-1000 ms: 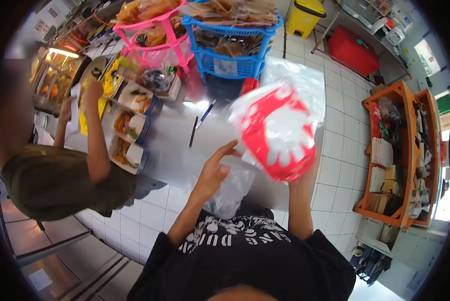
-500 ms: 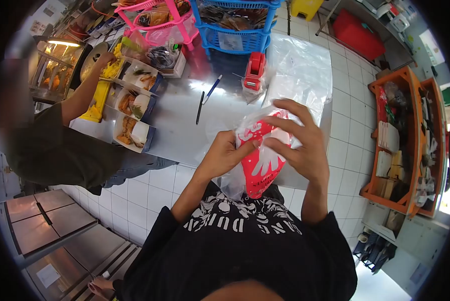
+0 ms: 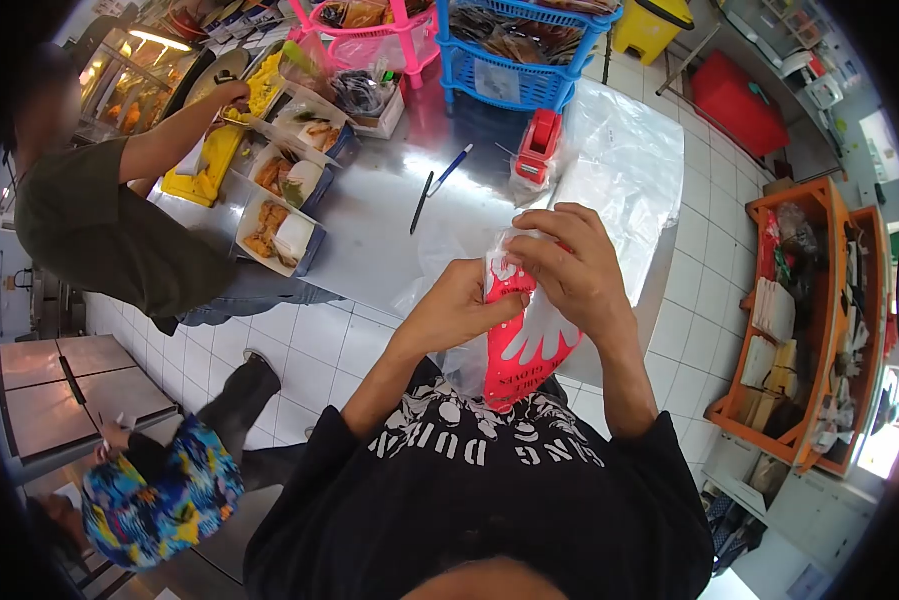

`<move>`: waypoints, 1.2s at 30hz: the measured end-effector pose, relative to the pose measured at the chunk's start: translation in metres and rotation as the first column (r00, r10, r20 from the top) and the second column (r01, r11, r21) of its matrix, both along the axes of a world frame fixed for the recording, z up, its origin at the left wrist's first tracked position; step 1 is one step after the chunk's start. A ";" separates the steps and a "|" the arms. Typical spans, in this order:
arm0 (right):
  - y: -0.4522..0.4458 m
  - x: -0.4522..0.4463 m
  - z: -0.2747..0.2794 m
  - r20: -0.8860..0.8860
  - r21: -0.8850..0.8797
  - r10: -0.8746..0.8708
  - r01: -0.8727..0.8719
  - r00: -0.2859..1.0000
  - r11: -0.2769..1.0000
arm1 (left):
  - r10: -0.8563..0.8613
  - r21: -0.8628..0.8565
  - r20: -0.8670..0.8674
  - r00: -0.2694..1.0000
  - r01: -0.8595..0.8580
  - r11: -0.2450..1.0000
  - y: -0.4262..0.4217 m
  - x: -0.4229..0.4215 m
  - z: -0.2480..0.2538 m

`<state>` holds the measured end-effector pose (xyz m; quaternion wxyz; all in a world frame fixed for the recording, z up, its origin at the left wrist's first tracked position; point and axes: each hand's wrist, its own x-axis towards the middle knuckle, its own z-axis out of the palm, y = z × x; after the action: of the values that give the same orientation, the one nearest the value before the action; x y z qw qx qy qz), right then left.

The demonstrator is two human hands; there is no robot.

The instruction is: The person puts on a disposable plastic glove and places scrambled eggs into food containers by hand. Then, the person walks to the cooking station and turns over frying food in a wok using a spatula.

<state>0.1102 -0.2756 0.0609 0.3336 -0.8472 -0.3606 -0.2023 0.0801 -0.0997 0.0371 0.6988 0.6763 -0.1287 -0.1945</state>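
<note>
A red packet of gloves [image 3: 514, 375] with a white glove print hangs in front of my chest over the table's near edge. My left hand [image 3: 454, 310] is closed on its upper left side, thumb across the front. The fingers of my right hand [image 3: 569, 265] are bent together at its upper right edge, partly covering the top. Clear plastic [image 3: 466, 365] shows along the packet's left side. Exactly what the right fingertips pinch is hidden.
A tape dispenser [image 3: 538, 146], two pens [image 3: 453, 169] and a stack of clear plastic bags [image 3: 619, 160] lie on the steel table [image 3: 369, 230]. Food boxes [image 3: 278, 237] line its left side, beside a co-worker [image 3: 109, 225]. Another person [image 3: 164, 490] is at lower left.
My right fingers, spread before, have closed in at the packet's top. The packet's upper part is now more bunched. The view has shifted, and a second person has come into sight at lower left.
</note>
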 end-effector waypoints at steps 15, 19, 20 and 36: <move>-0.012 -0.005 -0.005 -0.170 0.111 0.084 -0.066 0.982 0.992 | -0.073 0.396 0.003 0.997 0.066 0.916 0.007 -0.009 0.001; 0.001 -0.009 -0.032 -0.135 0.141 -0.001 0.020 0.991 0.990 | -0.009 0.424 0.209 0.978 -0.082 0.902 -0.018 -0.009 0.005; 0.003 -0.010 -0.035 -0.129 0.129 -0.011 0.028 0.992 0.991 | 0.056 0.468 0.133 0.990 -0.113 0.877 -0.020 -0.013 0.019; -0.044 -0.012 -0.044 -0.593 0.381 -0.043 0.327 0.804 0.865 | -0.198 0.026 -0.081 0.977 0.201 0.979 0.000 0.001 -0.002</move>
<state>0.0979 -0.3196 0.0171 0.5963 -0.7948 -0.0987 -0.0548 0.0811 -0.0995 0.0350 0.6687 0.6636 -0.1654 -0.2918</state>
